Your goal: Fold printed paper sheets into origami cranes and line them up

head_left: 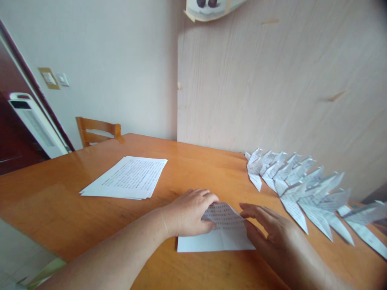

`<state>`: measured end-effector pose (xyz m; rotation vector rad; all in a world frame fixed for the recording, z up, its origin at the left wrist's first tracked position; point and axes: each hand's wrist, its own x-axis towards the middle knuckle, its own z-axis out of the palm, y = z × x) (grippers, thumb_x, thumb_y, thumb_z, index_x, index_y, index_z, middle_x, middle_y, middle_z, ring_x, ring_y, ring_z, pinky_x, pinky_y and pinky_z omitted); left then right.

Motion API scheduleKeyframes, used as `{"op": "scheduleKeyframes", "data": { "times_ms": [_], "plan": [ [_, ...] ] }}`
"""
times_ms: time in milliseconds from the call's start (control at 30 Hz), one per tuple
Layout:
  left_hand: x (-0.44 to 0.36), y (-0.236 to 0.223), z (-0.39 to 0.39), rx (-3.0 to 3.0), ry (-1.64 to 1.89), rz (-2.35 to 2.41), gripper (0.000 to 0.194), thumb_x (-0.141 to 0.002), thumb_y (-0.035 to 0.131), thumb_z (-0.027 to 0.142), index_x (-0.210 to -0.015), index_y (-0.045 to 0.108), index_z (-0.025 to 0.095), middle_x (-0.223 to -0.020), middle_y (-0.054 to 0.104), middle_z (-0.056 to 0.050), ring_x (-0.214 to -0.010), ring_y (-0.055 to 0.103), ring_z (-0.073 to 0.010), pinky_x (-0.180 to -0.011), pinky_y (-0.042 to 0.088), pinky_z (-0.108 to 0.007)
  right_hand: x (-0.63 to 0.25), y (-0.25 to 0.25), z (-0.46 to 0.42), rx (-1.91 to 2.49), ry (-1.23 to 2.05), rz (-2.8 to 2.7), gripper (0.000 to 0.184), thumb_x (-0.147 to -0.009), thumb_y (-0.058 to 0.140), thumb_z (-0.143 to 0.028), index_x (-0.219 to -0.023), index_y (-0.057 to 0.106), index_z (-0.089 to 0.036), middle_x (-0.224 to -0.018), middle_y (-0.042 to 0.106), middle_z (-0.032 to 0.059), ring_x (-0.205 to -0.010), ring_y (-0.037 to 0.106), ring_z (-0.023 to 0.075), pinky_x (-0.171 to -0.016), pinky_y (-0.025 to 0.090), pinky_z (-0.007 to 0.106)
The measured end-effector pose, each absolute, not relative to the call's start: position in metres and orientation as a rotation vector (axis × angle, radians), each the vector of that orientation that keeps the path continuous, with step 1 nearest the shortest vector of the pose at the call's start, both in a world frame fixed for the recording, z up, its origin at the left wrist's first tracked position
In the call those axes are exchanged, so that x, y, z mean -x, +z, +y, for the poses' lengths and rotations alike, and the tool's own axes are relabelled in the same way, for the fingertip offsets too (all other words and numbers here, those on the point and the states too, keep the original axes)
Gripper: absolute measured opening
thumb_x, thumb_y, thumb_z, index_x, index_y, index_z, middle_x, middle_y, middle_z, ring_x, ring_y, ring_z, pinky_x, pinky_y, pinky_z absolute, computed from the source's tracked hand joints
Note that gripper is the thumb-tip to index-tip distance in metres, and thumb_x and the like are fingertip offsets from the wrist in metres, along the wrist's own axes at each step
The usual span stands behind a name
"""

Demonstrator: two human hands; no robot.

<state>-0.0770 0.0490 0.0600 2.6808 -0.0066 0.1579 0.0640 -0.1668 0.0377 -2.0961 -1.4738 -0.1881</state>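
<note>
A printed sheet of paper lies on the wooden table in front of me, its top corners folded in to a peak. My left hand presses on the left folded flap, fingers curled over its edge. My right hand lies flat along the right edge of the sheet, fingers stretched out and touching the fold.
A stack of printed sheets lies at the left of the table. A row of several folded paper shapes runs along the right side by a wooden panel. A wooden chair stands behind the table, with a white appliance by the wall.
</note>
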Motion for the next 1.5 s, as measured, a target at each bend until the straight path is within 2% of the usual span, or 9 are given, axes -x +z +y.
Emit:
{"op": "scheduleKeyframes", "data": {
  "times_ms": [133, 300, 467, 833, 1100, 1333, 1500],
  "plan": [
    [0.078, 0.062, 0.049, -2.656, 0.135, 0.017, 0.050, -0.079, 0.072, 0.032, -0.125, 0.055, 0.025, -0.122, 0.062, -0.006, -0.114, 0.057, -0.0276, -0.093, 0.045, -0.039, -0.059, 0.034, -0.167, 2.080, -0.352, -1.677, 0.032, -0.094, 0.042, -0.014, -0.118, 0.062, -0.020, -0.108, 0.076, 0.0090, -0.090, 0.074, 0.0224, -0.075, 0.059, 0.035],
    [0.076, 0.062, 0.050, -2.662, 0.121, 0.001, 0.049, -0.078, 0.073, 0.033, -0.124, 0.057, 0.026, -0.119, 0.062, -0.006, -0.113, 0.058, -0.0273, -0.092, 0.046, -0.038, -0.053, 0.037, -0.166, 2.051, -0.399, -1.845, 0.036, -0.090, 0.041, -0.009, -0.118, 0.062, -0.019, -0.100, 0.078, 0.0080, -0.080, 0.075, 0.0222, -0.068, 0.060, 0.033],
    [0.075, 0.061, 0.051, -2.697, 0.121, -0.028, 0.049, -0.078, 0.074, 0.034, -0.124, 0.058, 0.026, -0.117, 0.062, -0.005, -0.111, 0.058, -0.0270, -0.090, 0.046, -0.037, -0.050, 0.041, -0.166, 1.984, -0.453, -1.906, 0.040, -0.089, 0.043, -0.008, -0.120, 0.065, -0.019, -0.114, 0.076, 0.0071, -0.091, 0.075, 0.0232, -0.075, 0.061, 0.036],
    [0.075, 0.059, 0.052, -2.726, 0.135, -0.048, 0.048, -0.081, 0.072, 0.035, -0.125, 0.057, 0.025, -0.118, 0.061, -0.006, -0.111, 0.058, -0.0266, -0.090, 0.047, -0.037, -0.050, 0.041, -0.168, 1.982, -0.473, -1.945, 0.035, -0.090, 0.046, -0.011, -0.114, 0.070, -0.022, -0.120, 0.074, 0.0055, -0.097, 0.074, 0.0247, -0.077, 0.063, 0.040],
    [0.076, 0.060, 0.052, -2.735, 0.129, -0.050, 0.050, -0.082, 0.072, 0.039, -0.127, 0.057, 0.025, -0.119, 0.061, -0.006, -0.111, 0.059, -0.0268, -0.091, 0.047, -0.037, -0.047, 0.047, -0.164, 2.005, -0.428, -1.988, 0.033, -0.085, 0.044, -0.005, -0.098, 0.070, -0.020, -0.118, 0.075, 0.0063, -0.098, 0.075, 0.0240, -0.077, 0.063, 0.037],
    [0.076, 0.061, 0.052, -2.738, 0.126, -0.034, 0.055, -0.082, 0.072, 0.040, -0.131, 0.055, 0.023, -0.124, 0.060, -0.008, -0.114, 0.059, -0.0274, -0.092, 0.047, -0.037, -0.044, 0.051, -0.164, 1.939, -0.540, -2.032, 0.038, -0.081, 0.044, -0.002, -0.105, 0.070, -0.018, -0.111, 0.077, 0.0089, -0.094, 0.076, 0.0247, -0.072, 0.064, 0.037],
    [0.077, 0.061, 0.053, -2.727, 0.134, -0.082, 0.055, -0.084, 0.071, 0.039, -0.134, 0.052, 0.025, -0.131, 0.059, -0.007, -0.120, 0.056, -0.0270, -0.096, 0.045, -0.037, -0.043, 0.048, -0.165, 1.957, -0.556, -2.045, 0.037, -0.080, 0.044, -0.001, -0.101, 0.070, -0.017, -0.113, 0.076, 0.0098, -0.097, 0.075, 0.0249, -0.073, 0.064, 0.036]
  ]
}}
